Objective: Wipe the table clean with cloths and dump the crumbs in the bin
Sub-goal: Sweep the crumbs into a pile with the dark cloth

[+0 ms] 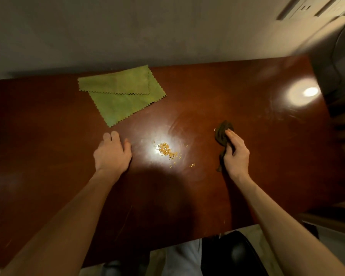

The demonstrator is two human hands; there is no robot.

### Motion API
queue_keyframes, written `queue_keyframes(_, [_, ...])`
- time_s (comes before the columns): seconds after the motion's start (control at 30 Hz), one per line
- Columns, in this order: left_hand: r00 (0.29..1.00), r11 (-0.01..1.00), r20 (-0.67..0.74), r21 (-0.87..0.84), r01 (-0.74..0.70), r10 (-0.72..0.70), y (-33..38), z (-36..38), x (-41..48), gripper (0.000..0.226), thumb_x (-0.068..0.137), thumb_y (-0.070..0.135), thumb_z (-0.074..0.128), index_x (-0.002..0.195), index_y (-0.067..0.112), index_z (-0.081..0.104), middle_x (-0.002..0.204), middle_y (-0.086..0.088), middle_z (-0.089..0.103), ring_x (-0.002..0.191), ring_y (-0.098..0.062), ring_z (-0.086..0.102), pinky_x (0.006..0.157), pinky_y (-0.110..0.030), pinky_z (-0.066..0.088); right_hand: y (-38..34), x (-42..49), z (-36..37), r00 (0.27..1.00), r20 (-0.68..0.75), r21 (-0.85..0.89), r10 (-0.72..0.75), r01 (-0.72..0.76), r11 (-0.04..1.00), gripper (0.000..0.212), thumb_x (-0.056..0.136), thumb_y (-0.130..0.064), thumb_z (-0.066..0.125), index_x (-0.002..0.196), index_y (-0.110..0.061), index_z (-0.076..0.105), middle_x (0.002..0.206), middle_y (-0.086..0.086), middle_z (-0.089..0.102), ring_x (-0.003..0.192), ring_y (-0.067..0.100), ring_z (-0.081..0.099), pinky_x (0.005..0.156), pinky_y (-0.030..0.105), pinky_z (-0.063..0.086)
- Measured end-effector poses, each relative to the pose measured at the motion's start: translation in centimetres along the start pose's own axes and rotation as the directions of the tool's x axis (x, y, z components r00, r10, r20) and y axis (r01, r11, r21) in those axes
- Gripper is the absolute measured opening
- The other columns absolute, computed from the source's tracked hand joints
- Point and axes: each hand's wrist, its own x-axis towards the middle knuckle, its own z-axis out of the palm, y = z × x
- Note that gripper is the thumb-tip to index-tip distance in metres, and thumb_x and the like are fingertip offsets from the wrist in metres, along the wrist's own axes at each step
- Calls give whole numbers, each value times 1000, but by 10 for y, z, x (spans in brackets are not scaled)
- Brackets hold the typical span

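Observation:
A small heap of orange crumbs (166,150) lies in the middle of the dark red-brown table (237,92), with a few stray bits to its right. My right hand (235,154) holds a crumpled dark brown cloth (221,134) against the tabletop, to the right of the crumbs. My left hand (113,153) rests on the table to the left of the heap, fingers relaxed and holding nothing. A green cloth with zigzag edges (122,94) lies folded flat at the back left, just beyond my left hand.
A grey wall (147,32) runs behind the table's far edge. A dark chair seat (233,253) stands below the near edge. Wooden furniture (343,140) borders the right end of the table. No bin shows in view.

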Motion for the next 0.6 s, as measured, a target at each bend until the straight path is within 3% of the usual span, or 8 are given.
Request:
queue_keyframes(0.17, [1000, 1000, -21, 4, 7, -7, 2, -1, -2, 43, 108, 43, 36, 123, 5, 47, 118, -19, 52, 100, -39, 59, 68, -42, 39, -10, -74, 29, 963, -220, 69, 156, -145, 987, 51, 96, 12, 51, 142, -6, 61, 147, 10, 57, 137, 19, 51, 111, 3, 26])
queue_keyframes(0.3, [999, 1000, -44, 3, 11, -11, 3, 0, -4, 42, 108, 41, 37, 122, 3, 48, 117, -19, 53, 99, -39, 59, 67, -43, 39, -40, -100, 72, 925, -298, 143, 237, -202, 969, 51, 97, 12, 50, 144, -4, 59, 149, 12, 55, 142, 24, 49, 121, 31, 35])
queue_keyframes(0.37, [999, 1000, -48, 7, 11, -11, 3, 0, -4, 43, 108, 41, 38, 124, 3, 48, 117, -20, 53, 99, -39, 59, 67, -42, 39, -64, -98, 91, 905, -300, 214, 302, -245, 946, 52, 99, 9, 48, 148, -7, 55, 152, 9, 52, 145, 19, 44, 123, 37, 35])
queue_keyframes(0.47, [998, 1000, -60, 8, 13, -12, 4, 1, -5, 43, 108, 41, 38, 122, 2, 48, 116, -20, 52, 97, -39, 58, 66, -43, 40, -99, -93, 116, 931, -238, 236, 275, -220, 947, 54, 100, 10, 42, 150, -9, 51, 152, 4, 51, 142, 7, 38, 123, 30, 30])
queue_keyframes(0.6, [998, 1000, -62, -1, 3, -3, 1, 3, -4, 41, 108, 42, 38, 121, 4, 47, 114, -19, 52, 96, -38, 59, 66, -43, 42, -102, -91, 118, 946, -232, 242, 226, -169, 956, 60, 96, 17, 40, 150, -7, 52, 145, -4, 50, 142, 10, 42, 121, 25, 31])
